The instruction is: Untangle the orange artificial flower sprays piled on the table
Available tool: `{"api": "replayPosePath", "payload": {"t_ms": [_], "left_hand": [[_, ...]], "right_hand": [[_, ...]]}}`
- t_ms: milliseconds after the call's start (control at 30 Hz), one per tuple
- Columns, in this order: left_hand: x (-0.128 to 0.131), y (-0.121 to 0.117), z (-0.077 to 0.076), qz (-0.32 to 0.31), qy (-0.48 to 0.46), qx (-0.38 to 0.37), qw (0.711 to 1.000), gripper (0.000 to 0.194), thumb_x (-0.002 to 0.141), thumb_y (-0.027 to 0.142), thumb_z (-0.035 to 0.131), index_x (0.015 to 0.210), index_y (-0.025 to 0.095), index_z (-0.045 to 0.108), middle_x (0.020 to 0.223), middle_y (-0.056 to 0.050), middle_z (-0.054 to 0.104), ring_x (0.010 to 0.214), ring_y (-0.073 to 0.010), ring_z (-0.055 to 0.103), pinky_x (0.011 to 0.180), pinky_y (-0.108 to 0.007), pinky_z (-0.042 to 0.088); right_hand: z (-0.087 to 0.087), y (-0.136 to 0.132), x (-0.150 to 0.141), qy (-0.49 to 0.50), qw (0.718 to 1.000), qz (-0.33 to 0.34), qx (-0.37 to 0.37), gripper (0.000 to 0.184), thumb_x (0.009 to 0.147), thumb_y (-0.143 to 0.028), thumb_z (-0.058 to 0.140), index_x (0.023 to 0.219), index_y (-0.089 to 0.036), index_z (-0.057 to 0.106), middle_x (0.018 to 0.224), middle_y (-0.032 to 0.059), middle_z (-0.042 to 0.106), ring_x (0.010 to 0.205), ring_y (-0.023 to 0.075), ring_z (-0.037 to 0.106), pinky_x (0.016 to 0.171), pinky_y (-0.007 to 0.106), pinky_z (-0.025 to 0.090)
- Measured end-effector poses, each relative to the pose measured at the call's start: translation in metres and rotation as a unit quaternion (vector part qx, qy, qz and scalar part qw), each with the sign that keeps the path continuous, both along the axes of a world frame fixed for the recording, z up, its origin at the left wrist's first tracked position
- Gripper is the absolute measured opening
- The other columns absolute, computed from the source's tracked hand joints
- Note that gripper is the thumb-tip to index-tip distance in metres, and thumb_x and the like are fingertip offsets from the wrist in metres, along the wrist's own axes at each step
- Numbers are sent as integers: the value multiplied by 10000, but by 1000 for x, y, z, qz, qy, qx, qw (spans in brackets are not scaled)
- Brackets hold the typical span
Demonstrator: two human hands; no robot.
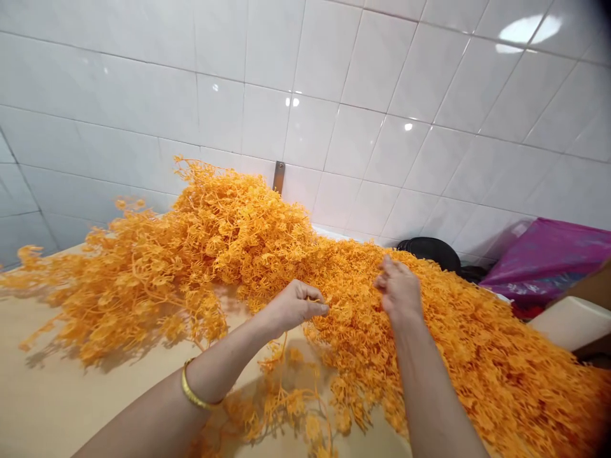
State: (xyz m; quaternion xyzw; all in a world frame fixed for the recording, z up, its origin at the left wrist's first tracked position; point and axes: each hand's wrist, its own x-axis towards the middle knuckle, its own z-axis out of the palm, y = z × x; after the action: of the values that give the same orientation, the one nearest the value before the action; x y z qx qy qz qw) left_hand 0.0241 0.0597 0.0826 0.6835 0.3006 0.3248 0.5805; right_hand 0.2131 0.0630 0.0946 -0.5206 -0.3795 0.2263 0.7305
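Between the thumb and fingers of my left hand (300,306) is a thin orange stem, its grip closed. Below that hand hangs an orange artificial flower branch (291,404) with small spiky blossoms, low over the table. My right hand (400,291) is over the big heap of loose orange plastic blossoms (458,343), fingers curled together. Whatever those fingers pinch is too small to make out. On the left, a bushy pile of orange artificial flower branches (210,229) lies against the wall.
A tan tabletop (28,394) lies under the flowers. White wall tiles (363,140) rise behind, with a metal bracket (279,177) low down. At the right are a round black object (432,251), a purple plastic bag (548,261) and a white block-like object (573,323).
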Motion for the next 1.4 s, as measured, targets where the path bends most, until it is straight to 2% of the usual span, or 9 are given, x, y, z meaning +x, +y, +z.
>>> {"api": "replayPosePath", "payload": {"t_ms": [133, 233, 400, 667, 767, 900, 1067, 1233, 1400], "left_hand": [[-1, 2, -3, 14, -34, -65, 997, 215, 644, 318, 589, 562, 139, 502, 397, 76, 280, 383, -35, 178, 416, -223, 112], [-4, 5, -5, -9, -82, -110, 990, 231, 673, 347, 576, 599, 148, 483, 387, 85, 262, 366, -30, 141, 403, -217, 97], [-6, 8, -4, -25, -126, -140, 982, 206, 682, 304, 575, 610, 143, 468, 418, 72, 330, 355, -22, 201, 390, -193, 147], [-4, 6, -2, -2, -123, -163, 979, 214, 679, 292, 569, 596, 150, 432, 462, 62, 364, 348, -21, 232, 376, -190, 157], [-5, 4, 2, 9, -113, -145, 983, 194, 688, 317, 563, 641, 153, 472, 419, 86, 267, 354, -24, 142, 374, -201, 85], [-4, 1, 7, 13, -72, -102, 992, 214, 690, 346, 556, 700, 134, 543, 401, 92, 220, 368, -29, 122, 385, -218, 67], [-5, -1, 11, 23, -69, -89, 993, 222, 668, 353, 564, 655, 131, 554, 373, 89, 217, 358, -30, 122, 394, -231, 57], [-12, 1, 14, -11, -106, -86, 991, 244, 654, 372, 583, 646, 129, 555, 388, 85, 223, 361, -28, 123, 394, -228, 61], [-13, 11, 5, 21, -137, -135, 981, 236, 672, 367, 578, 682, 137, 523, 428, 91, 206, 370, -22, 103, 385, -208, 53]], "right_hand": [[13, -7, 15, 40, 999, 33, 11, 171, 594, -307, 595, 676, -181, 513, 493, -65, 407, 412, 48, 325, 406, 194, 280], [15, -12, 2, 24, 995, 86, -47, 223, 636, -262, 521, 849, -199, 537, 451, -71, 404, 412, 67, 379, 430, 204, 315], [7, -10, -12, -6, 971, 192, -144, 231, 620, -228, 536, 838, -154, 556, 618, -13, 520, 402, 33, 353, 418, 200, 255], [6, -16, -29, -181, 927, 317, -89, 260, 686, -407, 569, 817, -183, 595, 575, -39, 389, 486, 60, 296, 448, 211, 224], [5, -16, -36, -254, 916, 302, -65, 219, 703, -391, 561, 691, -173, 578, 577, -34, 409, 488, 62, 295, 456, 216, 228], [-3, -11, -45, -248, 938, 240, -31, 292, 730, -403, 525, 562, -165, 499, 496, -47, 357, 459, 63, 267, 441, 219, 214], [-13, -1, -48, -140, 973, 182, -35, 331, 688, -435, 551, 517, -173, 441, 437, -65, 302, 422, 62, 250, 415, 222, 204], [-2, 0, -12, 51, 997, 48, -31, 295, 578, -411, 632, 549, -179, 451, 459, -76, 326, 391, 42, 227, 380, 204, 197], [11, -10, -11, 22, 983, 149, -109, 268, 520, -324, 673, 686, -175, 524, 634, -21, 510, 427, 43, 366, 411, 202, 253]]}}
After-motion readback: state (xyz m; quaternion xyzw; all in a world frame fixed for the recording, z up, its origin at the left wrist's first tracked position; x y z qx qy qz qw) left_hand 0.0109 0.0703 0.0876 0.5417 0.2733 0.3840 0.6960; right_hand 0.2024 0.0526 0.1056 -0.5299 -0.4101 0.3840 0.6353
